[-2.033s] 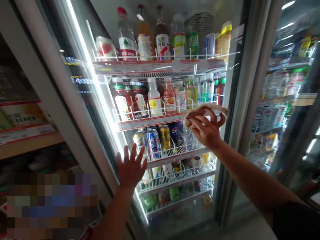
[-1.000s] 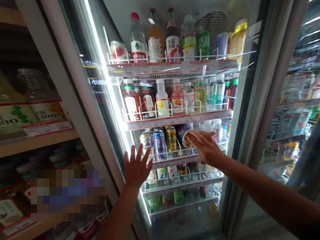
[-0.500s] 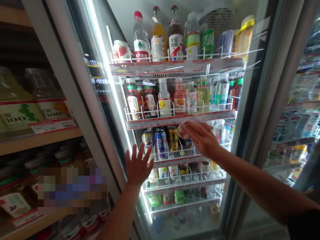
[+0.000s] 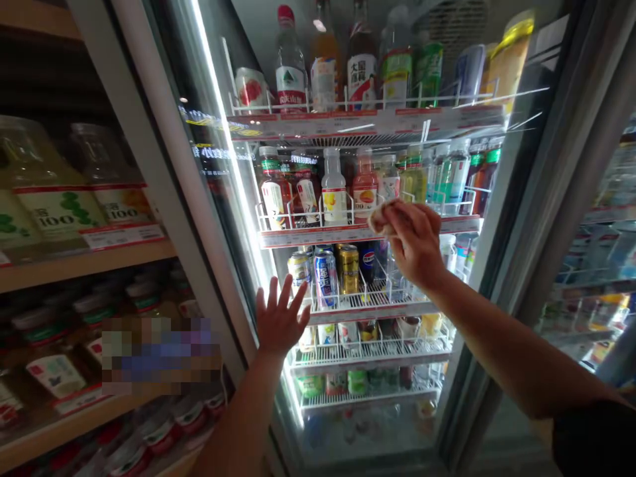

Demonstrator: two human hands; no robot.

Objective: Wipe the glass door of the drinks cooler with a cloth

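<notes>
A bunched pale cloth is gripped in my right hand, which holds it against the glass door of a lit drinks fridge. Behind the cloth, through the glass, is the price strip of the second shelf. My left hand lies flat with fingers spread on the same glass, lower and to the left, near the bright light strip. Cans, among them a blue can and a gold can, stand on the third shelf behind the glass.
Several bottles stand on the fridge's upper shelves, including a red-capped water bottle. To the left, beyond the door frame, wooden shelves hold juice bottles. Another glass-fronted cooler with drinks is on the right.
My right hand has moved the cloth up and slightly right across the glass. My left hand stays spread on the door. The view has shifted a little.
</notes>
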